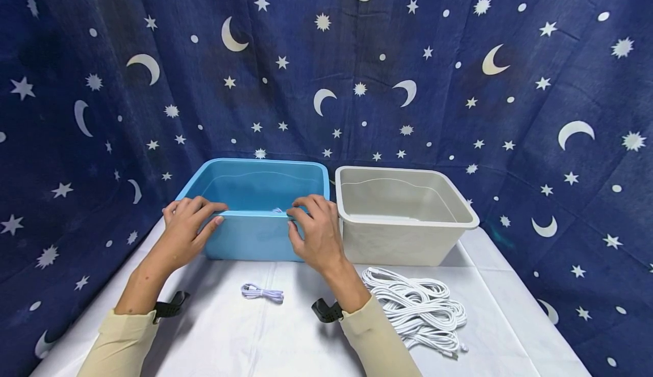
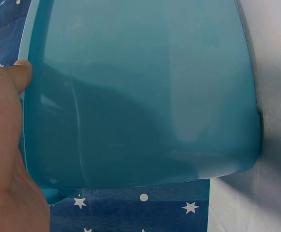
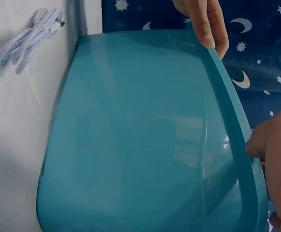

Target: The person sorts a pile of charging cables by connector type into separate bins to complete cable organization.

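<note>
Both hands are at the front rim of a blue plastic bin (image 1: 255, 238). My left hand (image 1: 186, 229) grips the rim near its left corner, fingers over the edge and thumb against the outer wall. Toward the right corner, my right hand (image 1: 318, 234) holds the same rim in a like way, its thumb (image 3: 256, 142) on the outside. A bit of something whitish (image 1: 277, 210) shows inside the bin, mostly hidden by the front wall. In front of the bin a bundled pale lavender cable (image 1: 262, 292) lies on the white cloth.
A beige bin (image 1: 398, 246) stands right beside the blue one. Before it lies a pile of coiled white cables (image 1: 418, 309), close to my right forearm. A dark blue curtain (image 1: 326, 59) with moons and stars hangs behind the table (image 1: 214, 331).
</note>
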`<state>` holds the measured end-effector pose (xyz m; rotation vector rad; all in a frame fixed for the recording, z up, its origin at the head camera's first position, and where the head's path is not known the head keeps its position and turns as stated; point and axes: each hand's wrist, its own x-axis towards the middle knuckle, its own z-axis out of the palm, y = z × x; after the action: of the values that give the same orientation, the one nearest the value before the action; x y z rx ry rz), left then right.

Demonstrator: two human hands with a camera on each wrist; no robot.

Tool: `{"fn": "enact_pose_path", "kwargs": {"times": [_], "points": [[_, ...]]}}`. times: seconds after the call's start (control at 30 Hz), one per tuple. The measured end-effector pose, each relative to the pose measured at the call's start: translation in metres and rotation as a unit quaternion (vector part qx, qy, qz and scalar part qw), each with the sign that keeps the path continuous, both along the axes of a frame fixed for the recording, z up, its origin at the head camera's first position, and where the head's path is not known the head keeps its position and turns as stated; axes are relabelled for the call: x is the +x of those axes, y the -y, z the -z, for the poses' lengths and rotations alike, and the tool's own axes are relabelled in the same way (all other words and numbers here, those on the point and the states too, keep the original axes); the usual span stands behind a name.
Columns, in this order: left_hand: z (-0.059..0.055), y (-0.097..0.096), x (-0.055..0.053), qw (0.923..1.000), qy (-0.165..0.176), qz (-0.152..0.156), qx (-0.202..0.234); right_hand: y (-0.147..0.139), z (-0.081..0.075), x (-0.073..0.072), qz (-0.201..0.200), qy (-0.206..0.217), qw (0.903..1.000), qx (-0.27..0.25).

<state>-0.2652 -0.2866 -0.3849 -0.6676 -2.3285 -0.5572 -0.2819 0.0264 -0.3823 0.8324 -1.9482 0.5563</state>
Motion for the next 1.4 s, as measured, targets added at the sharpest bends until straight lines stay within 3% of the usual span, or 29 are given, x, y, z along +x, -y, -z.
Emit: {"fn": "enact_pose_path", "kwargs": {"times": [0.3, 0.93, 1.2, 1.4], "points": [[0.000, 0.000, 0.000, 1.0000, 0.001, -0.003, -0.003, 0.006, -0.001, 0.005, -0.023, -0.006, 0.9997, 0.002], [0.001, 0.000, 0.000, 1.0000, -0.003, 0.001, 0.001, 0.034, 0.010, 0.022, -0.023, -0.041, 0.9969, 0.063], [0.002, 0.001, 0.000, 1.0000, -0.004, -0.002, 0.000, 0.040, 0.019, 0.021, -0.049, -0.020, 0.9948, 0.088], [0.001, 0.000, 0.001, 1.0000, -0.007, 0.002, 0.000, 0.042, 0.026, 0.024, -0.053, 0.030, 0.9894, 0.132]]}}
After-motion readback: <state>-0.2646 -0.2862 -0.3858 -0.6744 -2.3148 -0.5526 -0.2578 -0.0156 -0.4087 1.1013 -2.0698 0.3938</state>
